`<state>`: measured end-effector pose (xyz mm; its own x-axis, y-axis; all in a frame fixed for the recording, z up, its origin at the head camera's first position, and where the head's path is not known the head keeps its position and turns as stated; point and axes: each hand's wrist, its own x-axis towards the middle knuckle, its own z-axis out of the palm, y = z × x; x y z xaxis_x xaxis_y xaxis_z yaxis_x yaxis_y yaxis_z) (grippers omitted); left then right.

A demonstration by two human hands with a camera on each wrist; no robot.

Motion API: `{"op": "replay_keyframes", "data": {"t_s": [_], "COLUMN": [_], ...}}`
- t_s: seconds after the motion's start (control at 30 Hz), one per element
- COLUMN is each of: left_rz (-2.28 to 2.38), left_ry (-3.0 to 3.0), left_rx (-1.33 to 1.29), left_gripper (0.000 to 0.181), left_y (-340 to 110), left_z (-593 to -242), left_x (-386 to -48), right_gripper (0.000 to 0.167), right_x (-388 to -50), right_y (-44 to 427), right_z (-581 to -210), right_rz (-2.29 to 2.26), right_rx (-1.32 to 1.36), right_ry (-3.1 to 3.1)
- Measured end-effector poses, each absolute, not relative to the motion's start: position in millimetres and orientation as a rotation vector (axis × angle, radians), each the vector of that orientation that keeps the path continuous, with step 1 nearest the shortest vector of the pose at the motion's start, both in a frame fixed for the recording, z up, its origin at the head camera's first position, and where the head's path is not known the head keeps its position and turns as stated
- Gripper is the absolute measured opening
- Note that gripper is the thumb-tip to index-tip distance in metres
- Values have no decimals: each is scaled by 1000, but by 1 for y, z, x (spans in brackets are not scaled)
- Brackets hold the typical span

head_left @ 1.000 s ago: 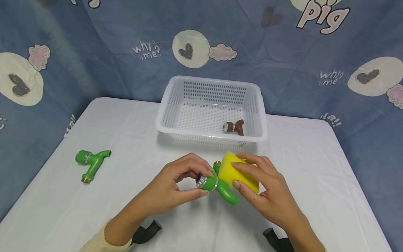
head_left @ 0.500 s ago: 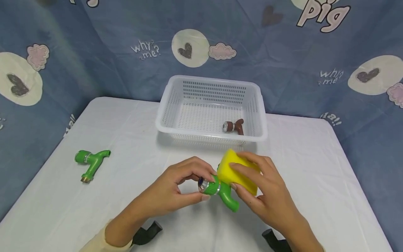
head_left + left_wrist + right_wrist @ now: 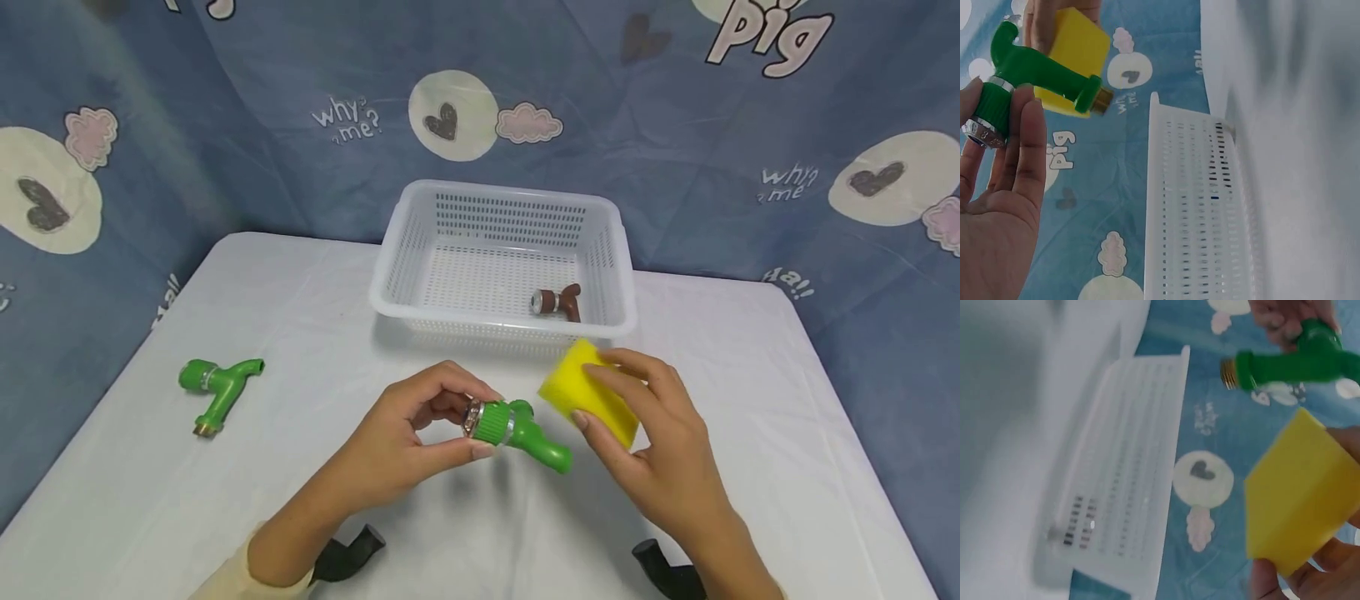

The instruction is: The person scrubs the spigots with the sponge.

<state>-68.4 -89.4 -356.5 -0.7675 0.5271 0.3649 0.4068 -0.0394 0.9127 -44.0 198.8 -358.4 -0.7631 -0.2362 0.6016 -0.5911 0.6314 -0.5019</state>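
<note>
My left hand (image 3: 420, 433) pinches a green tap (image 3: 525, 433) by its ribbed handle, near the silver cap. In the left wrist view the tap's brass threaded end (image 3: 1104, 100) points away from the palm. A yellow sponge (image 3: 588, 392) is held between the thumb and fingers of my right hand (image 3: 660, 442). A small gap separates sponge and tap in the head view. Both are lifted above the white table (image 3: 480, 550). Another green tap (image 3: 221, 387) lies on the table at the left.
Behind the hands stands a white perforated basket (image 3: 502, 325) with a brown tap (image 3: 558, 302) inside, at its right. Black curved pieces (image 3: 348, 554) lie by the left forearm, and another black piece (image 3: 667, 571) is by the right. A blue patterned cloth (image 3: 285, 183) hangs behind the table.
The sponge was against the tap before; my right hand has drawn it away, up and to the right. The tap has turned slightly in my left hand.
</note>
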Motion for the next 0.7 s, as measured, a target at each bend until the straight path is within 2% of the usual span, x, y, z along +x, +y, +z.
{"op": "replay_keyframes", "data": {"t_s": [0.2,0.33,0.53,0.7], "left_rz": [1976,2005,2071,2183], "left_ry": [2013,1991,1974,1867], "left_rx": [1060,1066,851,768], "left_gripper": [42,42,41,29], "left_y": [-92,-92,-95,-98], "left_z": [-356,-357,-356,-355], "left_x": [-70,-70,-69,-74], "right_gripper": [38,47,51,51], "right_x": [-44,-47,-43,-39], "right_y": [193,194,193,184], "right_z": [-362,-364,-358,-350], "right_rz": [1048,899,939,999], "right_rx": [757,713,644,703], "right_ry": [-2315,-2339,-2203,-1976]}}
